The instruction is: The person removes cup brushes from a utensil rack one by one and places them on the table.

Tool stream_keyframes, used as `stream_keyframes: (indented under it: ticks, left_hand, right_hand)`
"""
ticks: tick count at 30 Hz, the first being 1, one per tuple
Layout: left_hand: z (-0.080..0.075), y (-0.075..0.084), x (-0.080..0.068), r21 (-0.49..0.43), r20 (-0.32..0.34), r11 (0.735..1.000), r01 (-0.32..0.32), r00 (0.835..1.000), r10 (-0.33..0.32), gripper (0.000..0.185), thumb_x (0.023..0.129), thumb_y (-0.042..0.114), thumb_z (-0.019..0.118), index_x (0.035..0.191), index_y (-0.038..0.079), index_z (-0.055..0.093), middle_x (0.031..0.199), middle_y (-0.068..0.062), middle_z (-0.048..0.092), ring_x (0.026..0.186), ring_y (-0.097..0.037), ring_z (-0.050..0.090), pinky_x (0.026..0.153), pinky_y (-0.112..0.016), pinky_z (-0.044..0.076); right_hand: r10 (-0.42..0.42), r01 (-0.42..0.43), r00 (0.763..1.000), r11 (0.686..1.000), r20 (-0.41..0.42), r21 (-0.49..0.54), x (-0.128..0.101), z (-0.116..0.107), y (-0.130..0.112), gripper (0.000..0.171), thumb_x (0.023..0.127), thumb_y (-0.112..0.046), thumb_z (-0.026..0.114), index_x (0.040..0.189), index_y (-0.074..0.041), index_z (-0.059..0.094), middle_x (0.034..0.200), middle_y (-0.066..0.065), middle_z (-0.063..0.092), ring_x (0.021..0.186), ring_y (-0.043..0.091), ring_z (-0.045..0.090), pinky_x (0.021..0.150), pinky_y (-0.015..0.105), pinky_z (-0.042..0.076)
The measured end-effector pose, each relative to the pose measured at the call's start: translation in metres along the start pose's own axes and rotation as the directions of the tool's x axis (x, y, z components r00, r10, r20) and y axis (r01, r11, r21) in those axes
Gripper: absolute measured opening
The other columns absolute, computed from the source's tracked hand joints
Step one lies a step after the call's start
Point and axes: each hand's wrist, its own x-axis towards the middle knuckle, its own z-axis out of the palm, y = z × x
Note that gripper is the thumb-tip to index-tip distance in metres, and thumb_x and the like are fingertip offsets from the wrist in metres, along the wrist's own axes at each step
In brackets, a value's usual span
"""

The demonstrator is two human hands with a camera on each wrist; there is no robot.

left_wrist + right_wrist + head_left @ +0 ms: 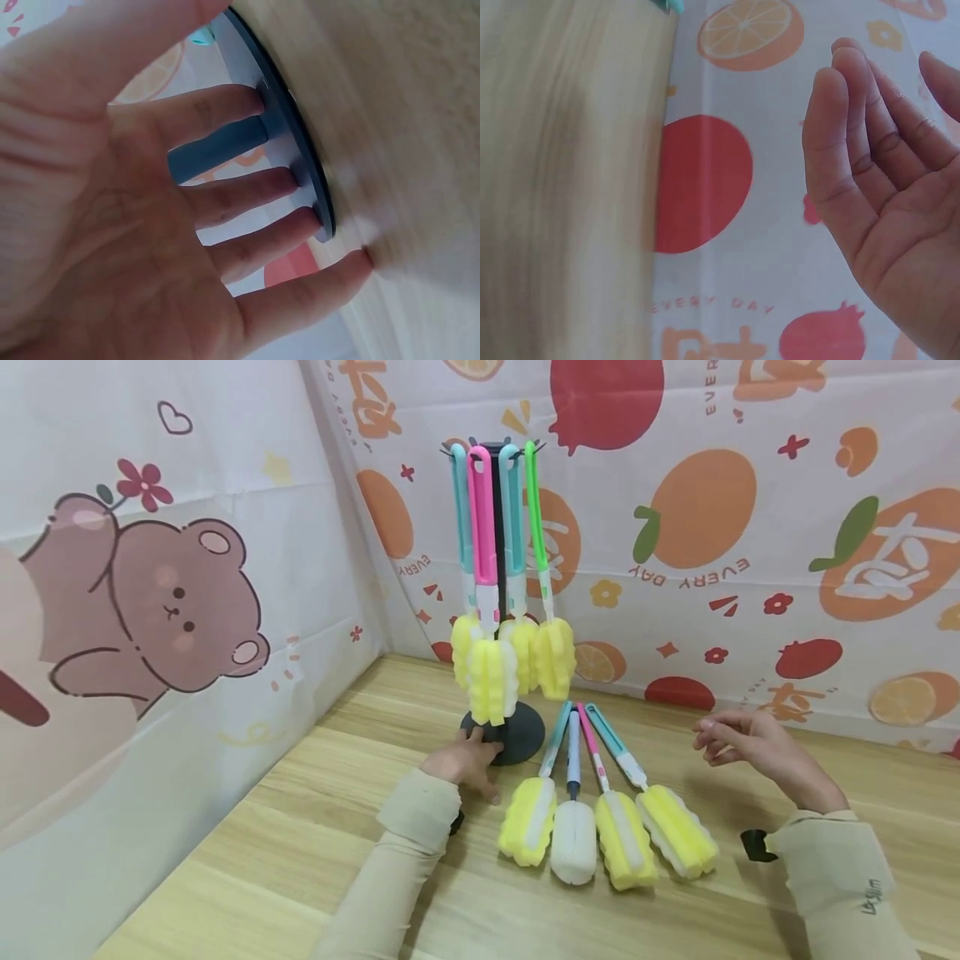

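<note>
1. The left hand (463, 763) presses spread, straight fingers (247, 186) on the base (517, 732) of the stand (498, 585), at the table's (315, 827) back near the wall.
2. The right hand (742, 742) hovers empty, fingers (855, 142) loosely together and relaxed, just right of the lying brushes.
3. Risk, as I judge it: the stand is top-heavy; a nudge to the base could tip it or shake a brush off its hook.
4. A sleeve could sweep the lying brushes out of line.
5. Count: four brushes hang, one of them pink (483, 610); four lie, three yellow, one white (573, 843); one stand.
</note>
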Motion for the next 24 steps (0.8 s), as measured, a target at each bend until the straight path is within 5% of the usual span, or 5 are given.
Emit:
stream_keyframes:
  ticks: [24]
  left_hand:
    - [0.001,0.005,-0.002,0.035,0.004,0.999,-0.022,1.000,0.022,0.081,0.085,0.029,0.086,0.154,0.020,0.046,0.153,-0.021,0.038,0.140,-0.041,0.030,0.105,-0.056,0.041]
  right_hand:
    - [-0.079,0.072,0.993,0.995,-0.088,-0.074,0.031,0.010,-0.071,0.035,0.105,-0.018,0.059,0.124,0.011,0.063,0.102,0.017,0.070,0.079,0.013,0.067,0.074,0.024,0.057]
